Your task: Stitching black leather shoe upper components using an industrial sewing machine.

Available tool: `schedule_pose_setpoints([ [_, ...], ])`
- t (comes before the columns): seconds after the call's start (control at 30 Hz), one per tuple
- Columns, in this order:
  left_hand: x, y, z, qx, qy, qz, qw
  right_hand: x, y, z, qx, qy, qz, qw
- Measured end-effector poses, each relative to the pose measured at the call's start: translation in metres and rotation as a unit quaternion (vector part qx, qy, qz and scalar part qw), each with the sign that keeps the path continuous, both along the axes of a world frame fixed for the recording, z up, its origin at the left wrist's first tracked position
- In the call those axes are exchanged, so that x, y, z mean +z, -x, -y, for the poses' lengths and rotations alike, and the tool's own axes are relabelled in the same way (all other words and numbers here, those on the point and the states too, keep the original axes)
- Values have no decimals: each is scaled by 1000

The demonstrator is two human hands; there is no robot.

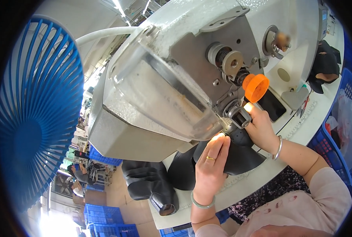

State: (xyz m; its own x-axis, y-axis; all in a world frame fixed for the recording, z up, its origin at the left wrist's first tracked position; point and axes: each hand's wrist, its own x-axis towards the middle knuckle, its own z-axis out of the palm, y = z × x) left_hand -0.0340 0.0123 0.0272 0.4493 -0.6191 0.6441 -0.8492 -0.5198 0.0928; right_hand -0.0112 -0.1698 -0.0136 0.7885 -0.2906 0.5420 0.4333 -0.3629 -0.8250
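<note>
A black leather-like piece [240, 158] lies under the head of a sewing machine [144, 98], its far part beneath the stitching area. My left hand [211, 168] presses the piece from the near left, fingers together and fingertips lit beside the needle area. On the other side, my right hand [260, 128] has its fingers curled at the piece's right edge; the fingertips are partly hidden behind a small metal-framed part [239, 114]. An orange knob [256, 87] sits above this hand. The needle itself is not clear to see.
A stack of black pieces [146, 183] hangs at the table's left edge. A large blue fan [37, 118] fills the left side. A phone [271, 106], scissors [303, 106] and black pieces [325, 63] lie to the right. A blue basket [347, 158] holds plastic bags.
</note>
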Motion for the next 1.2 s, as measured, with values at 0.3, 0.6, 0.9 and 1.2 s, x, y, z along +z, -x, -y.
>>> schedule_pose_setpoints([
  [0.3,1,-5,-9,-20,17,-12,1000,6,3,-6,-2,-19,5,1000],
  [0.6,-9,-16,-15,-22,47,-51,997,3,-7,3,4,45,-19,999],
  [0.9,-16,-19,-15,-58,105,-94,988,-1,-12,6,26,8,10,1000],
  [1.2,-7,-8,-12,-29,51,-20,998,12,1,4,37,0,-16,999],
])
